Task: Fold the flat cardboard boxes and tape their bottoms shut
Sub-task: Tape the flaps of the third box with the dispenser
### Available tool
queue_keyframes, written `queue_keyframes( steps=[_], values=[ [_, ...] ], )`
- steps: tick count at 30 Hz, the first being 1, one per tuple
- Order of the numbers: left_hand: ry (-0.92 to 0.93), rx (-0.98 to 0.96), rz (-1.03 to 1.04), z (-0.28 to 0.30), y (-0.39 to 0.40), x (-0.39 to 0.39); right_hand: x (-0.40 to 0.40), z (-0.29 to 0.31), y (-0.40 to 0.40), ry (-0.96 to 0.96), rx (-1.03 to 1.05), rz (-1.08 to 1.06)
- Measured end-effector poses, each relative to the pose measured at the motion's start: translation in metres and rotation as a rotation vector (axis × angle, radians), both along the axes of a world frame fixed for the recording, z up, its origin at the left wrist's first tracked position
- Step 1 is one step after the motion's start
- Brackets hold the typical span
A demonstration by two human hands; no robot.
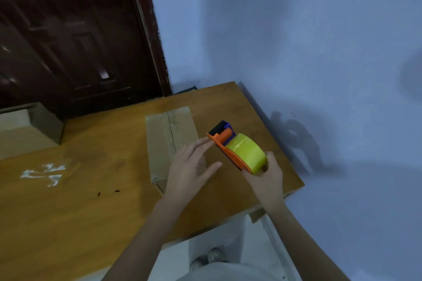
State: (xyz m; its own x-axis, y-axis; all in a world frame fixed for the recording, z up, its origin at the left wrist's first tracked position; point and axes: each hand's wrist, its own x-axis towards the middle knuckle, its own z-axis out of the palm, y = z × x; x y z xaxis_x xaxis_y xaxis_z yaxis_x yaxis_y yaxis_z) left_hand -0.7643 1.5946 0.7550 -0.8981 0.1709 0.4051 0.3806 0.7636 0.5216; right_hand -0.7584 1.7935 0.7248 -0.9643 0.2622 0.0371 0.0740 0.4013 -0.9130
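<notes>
The right hand (266, 177) is gripping the tape gun (237, 147) above the counter (80, 189), just right of the box (170, 141). The left hand (190, 166) is hovering flat, fingers straight, over the box's near end, which is lying taped on the counter.

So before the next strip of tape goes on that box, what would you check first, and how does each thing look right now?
1. Tape dispenser held firmly: ok, the right hand grips it.
2. Box resting on the table: ok.
3. Bottom flaps closed: ok, they meet at the middle seam.
4. Seam already taped: looks so, a shiny strip runs along it.
5. Left hand steadying the box: cannot tell, fingers straight over it.
6. Loose tape end ready: cannot tell.
</notes>
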Motion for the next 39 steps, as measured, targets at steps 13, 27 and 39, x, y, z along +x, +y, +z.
queue_keyframes(
  steps=[13,27,39],
  values=[
    [0.113,0.219,0.115,0.053,-0.021,0.013,-0.005,0.047,-0.052,0.078,0.086,0.280],
    [-0.027,0.449,0.226,0.065,-0.047,0.027,-0.013,0.053,-0.081,0.100,0.133,0.419],
    [-0.035,0.320,0.309,0.062,-0.051,0.031,-0.008,0.056,-0.087,0.103,0.169,0.485]
  ],
)
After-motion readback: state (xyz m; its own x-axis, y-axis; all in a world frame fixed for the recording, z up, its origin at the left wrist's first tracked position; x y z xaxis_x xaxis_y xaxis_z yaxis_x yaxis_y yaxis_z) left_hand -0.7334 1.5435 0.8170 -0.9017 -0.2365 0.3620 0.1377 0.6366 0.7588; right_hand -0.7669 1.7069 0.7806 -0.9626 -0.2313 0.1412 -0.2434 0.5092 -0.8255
